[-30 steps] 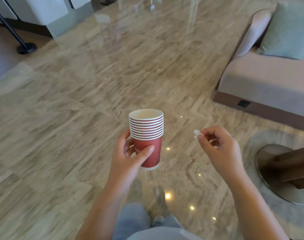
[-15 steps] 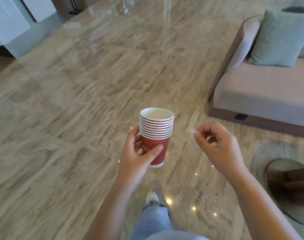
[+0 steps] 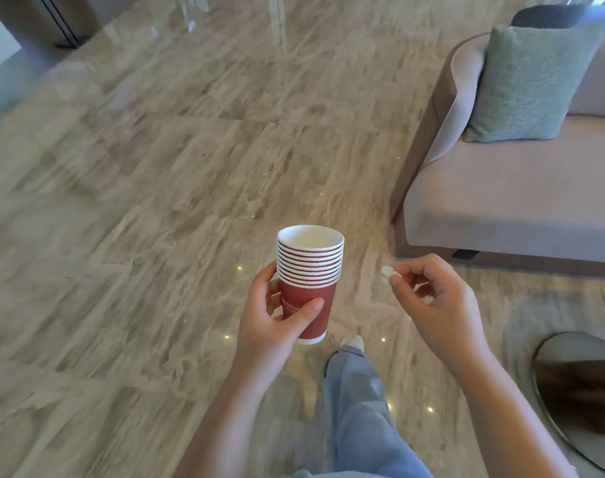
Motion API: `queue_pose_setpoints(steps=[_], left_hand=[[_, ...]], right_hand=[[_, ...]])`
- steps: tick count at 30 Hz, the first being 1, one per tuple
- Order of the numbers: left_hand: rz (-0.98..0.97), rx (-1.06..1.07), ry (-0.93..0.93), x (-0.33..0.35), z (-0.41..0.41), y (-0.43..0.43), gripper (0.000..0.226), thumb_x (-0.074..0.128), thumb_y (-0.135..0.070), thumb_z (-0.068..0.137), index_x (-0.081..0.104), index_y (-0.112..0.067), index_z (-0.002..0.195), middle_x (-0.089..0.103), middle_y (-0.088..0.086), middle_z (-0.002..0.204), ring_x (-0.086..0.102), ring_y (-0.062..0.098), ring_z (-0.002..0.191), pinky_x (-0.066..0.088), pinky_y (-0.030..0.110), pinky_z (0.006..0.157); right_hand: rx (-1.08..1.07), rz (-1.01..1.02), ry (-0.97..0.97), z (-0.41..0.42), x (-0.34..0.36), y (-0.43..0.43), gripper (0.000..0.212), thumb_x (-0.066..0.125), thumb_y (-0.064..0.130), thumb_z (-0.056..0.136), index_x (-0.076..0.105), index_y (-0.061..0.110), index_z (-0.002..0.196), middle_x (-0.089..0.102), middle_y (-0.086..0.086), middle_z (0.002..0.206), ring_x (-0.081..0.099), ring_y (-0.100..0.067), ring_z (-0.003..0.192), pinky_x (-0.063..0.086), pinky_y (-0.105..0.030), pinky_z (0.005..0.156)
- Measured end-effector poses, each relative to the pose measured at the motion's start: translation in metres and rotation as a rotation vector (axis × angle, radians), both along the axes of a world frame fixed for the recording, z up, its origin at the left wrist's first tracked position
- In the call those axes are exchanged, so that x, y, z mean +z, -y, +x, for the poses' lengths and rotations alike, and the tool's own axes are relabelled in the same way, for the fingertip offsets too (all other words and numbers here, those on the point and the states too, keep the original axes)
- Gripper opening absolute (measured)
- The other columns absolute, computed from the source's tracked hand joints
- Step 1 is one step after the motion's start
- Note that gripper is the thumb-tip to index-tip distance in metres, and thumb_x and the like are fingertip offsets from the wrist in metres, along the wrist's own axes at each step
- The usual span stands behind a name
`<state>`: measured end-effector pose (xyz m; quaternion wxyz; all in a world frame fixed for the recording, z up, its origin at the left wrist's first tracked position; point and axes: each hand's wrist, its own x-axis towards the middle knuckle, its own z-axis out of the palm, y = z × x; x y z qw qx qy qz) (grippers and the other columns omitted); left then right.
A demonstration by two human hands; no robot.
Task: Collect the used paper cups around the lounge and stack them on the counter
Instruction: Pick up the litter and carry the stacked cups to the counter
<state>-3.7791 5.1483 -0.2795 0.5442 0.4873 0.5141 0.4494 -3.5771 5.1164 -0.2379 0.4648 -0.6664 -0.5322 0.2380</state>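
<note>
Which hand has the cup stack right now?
The left hand grips the red cup stack; the right hand only pinches a small white scrap.

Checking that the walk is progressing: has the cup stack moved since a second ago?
Yes: the cup stack in the left hand has come forward, nearer the sofa.
</note>
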Motion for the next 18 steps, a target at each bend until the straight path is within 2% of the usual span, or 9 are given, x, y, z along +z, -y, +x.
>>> queue_pose_setpoints(steps=[5, 9, 13, 18], left_hand=[[-0.019, -0.015, 0.012, 0.000, 0.059, -0.109, 0.064, 0.081, -0.040, 0.050, 0.054, -0.045, 0.107, 0.067, -0.016, 0.100, 0.063, 0.004, 0.095, 0.049, 0.014, 0.071], [-0.045, -0.051, 0.025, 0.012, 0.112, -0.195, 0.067, 0.081, -0.042, 0.046, 0.054, -0.042, 0.108, 0.067, -0.007, 0.103, 0.064, 0.006, 0.093, 0.049, 0.021, 0.072], [-0.038, -0.049, 0.031, 0.020, 0.143, -0.273, 0.066, 0.081, -0.041, 0.047, 0.055, -0.044, 0.107, 0.068, -0.010, 0.103, 0.064, 0.007, 0.094, 0.050, 0.020, 0.072], [-0.058, -0.044, 0.010, 0.013, 0.158, -0.358, 0.071, 0.081, -0.043, 0.046, 0.053, -0.040, 0.111, 0.067, -0.015, 0.103, 0.063, 0.003, 0.096, 0.050, 0.019, 0.072]], right_hand=[[-0.034, -0.018, -0.016, 0.063, -0.004, -0.100, 0.028, 0.068, 0.015, 0.079, 0.055, 0.037, 0.067, 0.058, 0.011, 0.071, 0.052, -0.002, 0.067, 0.039, -0.007, 0.061], [-0.040, 0.014, -0.008, 0.111, 0.009, -0.182, 0.022, 0.067, 0.017, 0.079, 0.056, 0.034, 0.069, 0.058, 0.010, 0.071, 0.052, -0.004, 0.066, 0.039, -0.008, 0.060], [-0.031, 0.050, -0.007, 0.140, 0.019, -0.260, 0.023, 0.066, 0.016, 0.079, 0.055, 0.034, 0.071, 0.056, 0.010, 0.072, 0.051, -0.005, 0.067, 0.039, -0.008, 0.061], [-0.028, -0.001, -0.020, 0.156, 0.009, -0.348, 0.017, 0.066, 0.013, 0.079, 0.058, 0.026, 0.073, 0.057, 0.006, 0.073, 0.051, -0.005, 0.068, 0.039, -0.010, 0.062]])
